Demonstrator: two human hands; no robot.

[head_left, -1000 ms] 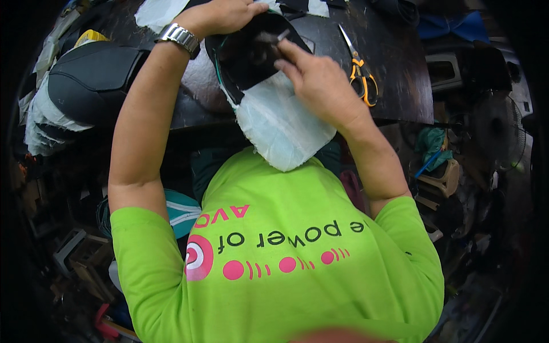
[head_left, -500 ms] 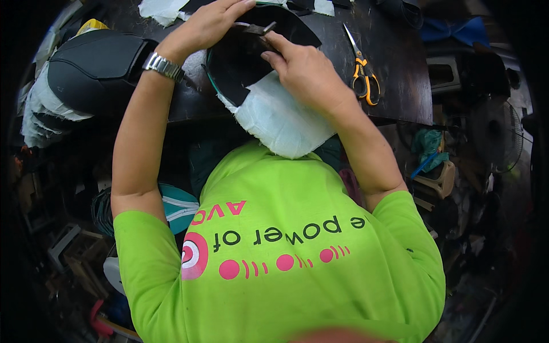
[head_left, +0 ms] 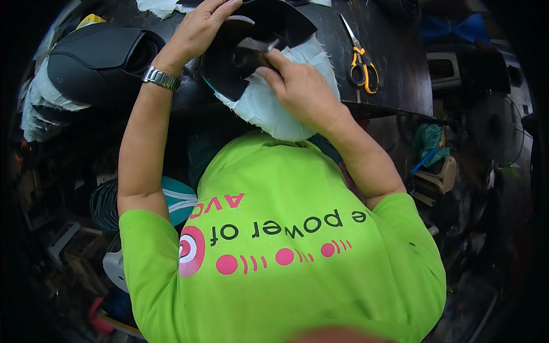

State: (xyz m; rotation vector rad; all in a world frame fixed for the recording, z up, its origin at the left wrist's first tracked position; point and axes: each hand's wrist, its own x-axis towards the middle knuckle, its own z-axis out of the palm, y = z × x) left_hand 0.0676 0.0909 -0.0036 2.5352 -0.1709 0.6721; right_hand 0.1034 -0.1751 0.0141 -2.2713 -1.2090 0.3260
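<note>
one dark desk (head_left: 394, 74); one green shirt (head_left: 320, 297), black and pink lettering upside down, three pink dots; one black-and-white stack (head_left: 86, 63) at left; one white-lined black piece (head_left: 257, 104) at the desk's near edge — left hand (head_left: 200, 28) by its far rim, grip can't be told; one pair of orange-handled scissors (head_left: 358, 51) to the right; one metal tool (head_left: 251, 44) — over the piece, right hand (head_left: 303, 88) closed round it.

green shirt (head_left: 320, 291), pink dots (head_left: 285, 256), orange-and-black scissors (head_left: 358, 52), whitish cloth (head_left: 271, 117)

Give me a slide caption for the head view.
Right hand holds a metal tool over a black piece, left hand at its edge, scissors on the table.
</note>
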